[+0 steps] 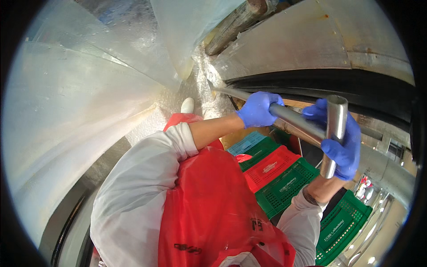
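Note:
A long metal pole (296,120) with a T-shaped tubular handle (336,118) runs from the right toward the upper middle of the view. My left hand (260,109), in a blue glove, is closed around its shaft. At the handle end, my right hand (348,147), gloved in blue too, wraps the T-piece where it meets the shaft. The pole's far end narrows near the wet, shiny metal floor (205,71); what kind of head it has is too small to make out.
Translucent plastic strip curtains (89,89) hang at the left. Metal panels (293,40) and a black sheet or flap (320,86) stand at the upper right. Below my arms are green crates (284,189) and a red crate (270,167). A white boot (187,105) shows on the floor.

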The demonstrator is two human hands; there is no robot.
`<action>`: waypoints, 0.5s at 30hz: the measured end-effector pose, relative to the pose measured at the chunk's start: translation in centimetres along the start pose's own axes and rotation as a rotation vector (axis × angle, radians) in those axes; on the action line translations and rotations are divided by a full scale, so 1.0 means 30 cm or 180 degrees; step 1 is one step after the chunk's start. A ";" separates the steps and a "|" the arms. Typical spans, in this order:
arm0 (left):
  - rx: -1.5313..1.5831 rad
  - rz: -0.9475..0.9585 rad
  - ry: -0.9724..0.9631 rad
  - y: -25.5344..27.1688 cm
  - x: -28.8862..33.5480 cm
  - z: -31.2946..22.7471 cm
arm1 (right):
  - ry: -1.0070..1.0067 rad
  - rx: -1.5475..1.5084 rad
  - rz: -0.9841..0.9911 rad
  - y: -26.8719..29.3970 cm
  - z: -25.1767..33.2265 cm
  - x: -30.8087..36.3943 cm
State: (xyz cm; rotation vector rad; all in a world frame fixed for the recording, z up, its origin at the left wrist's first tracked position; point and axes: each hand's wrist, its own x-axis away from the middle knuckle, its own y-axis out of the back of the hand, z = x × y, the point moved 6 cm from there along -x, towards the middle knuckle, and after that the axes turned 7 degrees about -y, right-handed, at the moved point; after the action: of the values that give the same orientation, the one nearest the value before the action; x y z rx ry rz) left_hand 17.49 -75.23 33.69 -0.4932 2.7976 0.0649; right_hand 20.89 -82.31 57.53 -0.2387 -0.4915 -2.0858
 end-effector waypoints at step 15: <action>-0.0512 -0.2106 -0.0425 0.290 -0.107 0.230 | -0.0346 0.0601 0.0675 -0.203 -0.094 -0.448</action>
State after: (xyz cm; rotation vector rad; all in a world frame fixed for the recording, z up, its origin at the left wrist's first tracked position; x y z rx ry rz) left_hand 19.36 -65.34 28.02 -1.3636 2.3739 0.1698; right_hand 22.97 -70.34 48.69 -0.2815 -0.6940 -1.8141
